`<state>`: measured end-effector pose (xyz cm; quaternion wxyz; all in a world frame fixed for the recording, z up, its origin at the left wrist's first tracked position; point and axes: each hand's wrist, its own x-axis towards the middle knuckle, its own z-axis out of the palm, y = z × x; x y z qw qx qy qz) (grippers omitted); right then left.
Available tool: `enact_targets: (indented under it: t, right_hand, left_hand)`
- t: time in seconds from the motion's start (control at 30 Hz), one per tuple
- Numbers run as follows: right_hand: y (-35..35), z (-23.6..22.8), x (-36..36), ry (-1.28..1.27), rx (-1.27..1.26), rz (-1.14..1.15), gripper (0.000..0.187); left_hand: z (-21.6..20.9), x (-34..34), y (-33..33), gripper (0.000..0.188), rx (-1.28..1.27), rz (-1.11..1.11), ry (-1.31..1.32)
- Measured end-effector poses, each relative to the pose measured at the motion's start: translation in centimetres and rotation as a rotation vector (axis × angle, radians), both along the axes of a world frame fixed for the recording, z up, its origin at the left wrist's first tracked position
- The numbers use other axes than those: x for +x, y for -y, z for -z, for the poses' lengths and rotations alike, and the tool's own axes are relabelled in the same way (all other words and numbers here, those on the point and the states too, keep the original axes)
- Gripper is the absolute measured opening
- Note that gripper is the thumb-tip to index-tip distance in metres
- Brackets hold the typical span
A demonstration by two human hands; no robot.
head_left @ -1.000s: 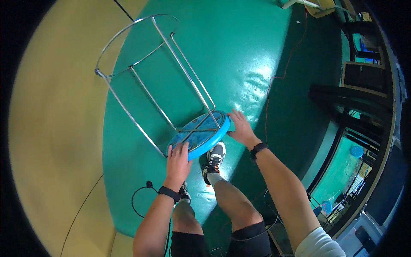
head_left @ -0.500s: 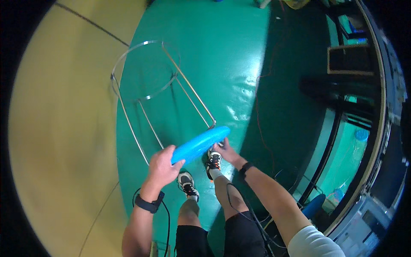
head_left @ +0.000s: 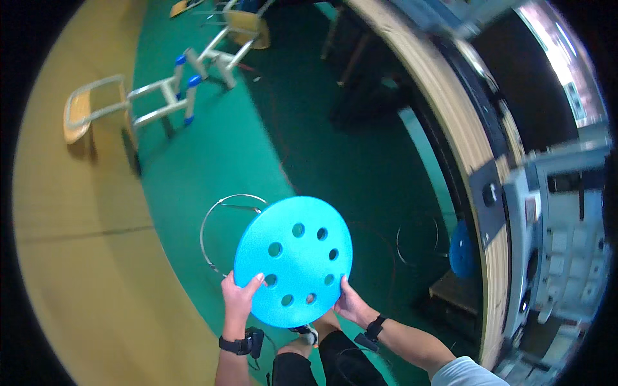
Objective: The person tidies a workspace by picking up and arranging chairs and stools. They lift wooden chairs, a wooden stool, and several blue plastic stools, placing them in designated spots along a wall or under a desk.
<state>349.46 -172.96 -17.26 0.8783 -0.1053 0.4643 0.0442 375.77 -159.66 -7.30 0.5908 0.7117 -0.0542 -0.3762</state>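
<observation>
A round blue stool seat [head_left: 302, 265], pierced by a ring of several holes, is held in front of me with its flat face toward me. My left hand [head_left: 238, 297] grips its lower left edge, the thumb lying on the face near a hole. At the lower right rim, my right hand [head_left: 351, 303] is closed on the edge; its fingers are partly hidden behind the seat. Behind the seat stands a thin metal stool frame [head_left: 202, 239] on the floor. Only part of its ring shows, and the seat covers the rest.
Tipped-over chairs with metal legs lie ahead: one chair [head_left: 78, 116] at the far left, another chair [head_left: 248, 29] beyond it. A wood-edged bench [head_left: 460, 132] runs along the right. Near its edge shows a blue round shape [head_left: 462, 249]. Cables hang near my legs.
The seat has turned from nearly edge-on to face me, still in both hands. My view has shifted, bringing the chairs and more of the bench into sight; the frame now appears lower, partly covered.
</observation>
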Motion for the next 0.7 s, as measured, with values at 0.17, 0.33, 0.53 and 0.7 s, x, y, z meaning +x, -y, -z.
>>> enact_targets:
  t: [0.17, 0.33, 0.53, 0.7]
  right_hand:
    - [5.2, -3.7, -0.8, 0.161, -0.059, 0.508, 0.070]
    - [12.6, -2.5, -5.0, 0.122, -0.262, 0.824, 0.058]
    - [17.3, -1.4, -7.3, 0.043, -0.398, 1.108, 0.048]
    - [22.0, 4.5, -10.3, -0.153, -0.470, 1.399, 0.038]
  left_hand:
    - [-0.9, 0.0, 11.4, 0.024, -0.012, 0.154, -0.003]
    - [2.2, -1.9, 24.4, 0.031, 0.006, 0.447, -0.066]
    - [4.2, -5.4, 35.3, 0.045, -0.028, 0.621, -0.214]
    - [9.1, -7.8, 43.5, 0.043, -0.018, 0.884, -0.243]
